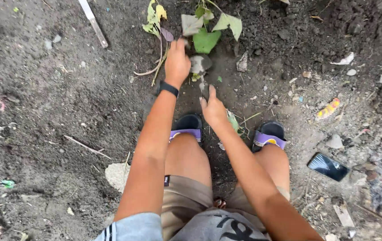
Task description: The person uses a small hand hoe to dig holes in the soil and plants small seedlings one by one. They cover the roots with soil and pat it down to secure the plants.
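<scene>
Ground: dark, loose dirt outdoors, w/ pebbles, twigs, scraps of litter.
Seedling (205, 40): green leaves, stem in the dirt just ahead of the feet.
Left hand (177, 62): curled at the seedling's base, knuckles up; fingertips hidden, grip can't be told.
Right hand (213, 109): fingers together, edge down on the dirt near the left sandal (187, 128).
Phone (328, 167): lying on dirt, far right.
Knife (93, 22): top left, blade cut off by frame edge.
</scene>
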